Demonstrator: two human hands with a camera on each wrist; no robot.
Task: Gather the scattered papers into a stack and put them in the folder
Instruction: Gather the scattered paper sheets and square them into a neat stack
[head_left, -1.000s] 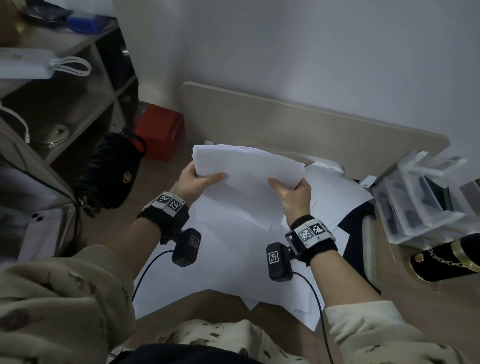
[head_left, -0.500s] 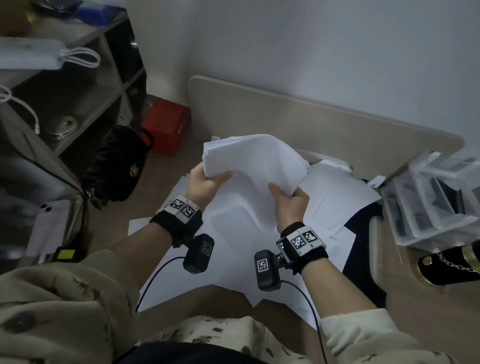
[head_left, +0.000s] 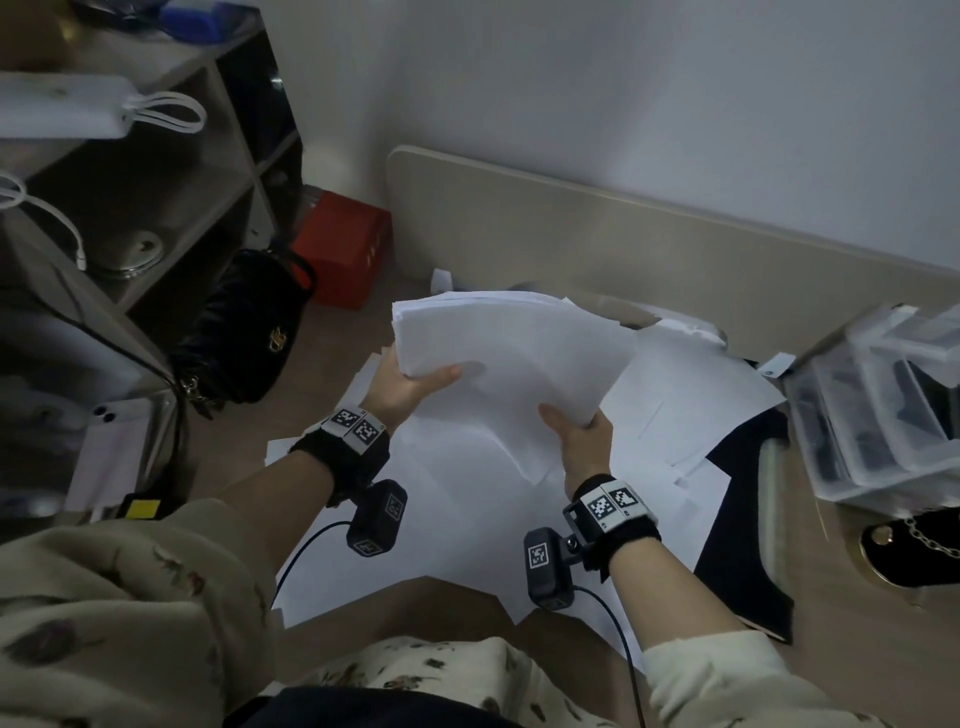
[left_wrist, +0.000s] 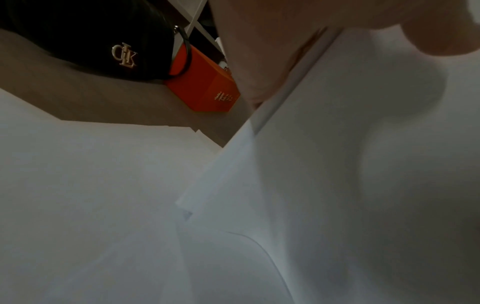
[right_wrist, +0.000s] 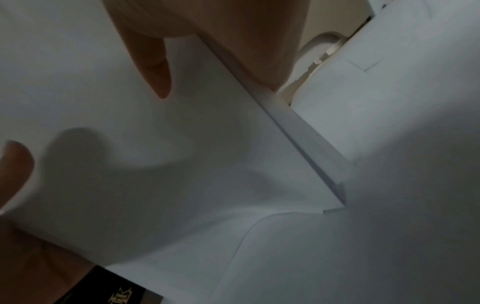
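Observation:
A thick stack of white papers (head_left: 509, 353) hangs above the floor, held between both hands and tilted, its lower corner touching the sheets below. My left hand (head_left: 410, 384) grips its left edge with the thumb on top. At the stack's near right edge, my right hand (head_left: 576, 431) grips with the thumb on top. More loose white sheets (head_left: 457, 514) lie spread on the floor under the stack. A black folder (head_left: 748, 551) lies partly under those sheets at the right. In the wrist views the stack (left_wrist: 350, 164) (right_wrist: 182, 164) fills most of the picture.
A black handbag (head_left: 244, 332) and a red box (head_left: 343, 249) sit at the left by open shelves (head_left: 156, 171). A beige board (head_left: 623, 244) leans on the wall behind. Clear plastic trays (head_left: 883, 400) and a black round item with a chain (head_left: 919, 551) lie at the right.
The stack has turned clockwise and tilted; my left hand has risen along its left edge while my right hand has moved down and right. Both hands have kept their grip.

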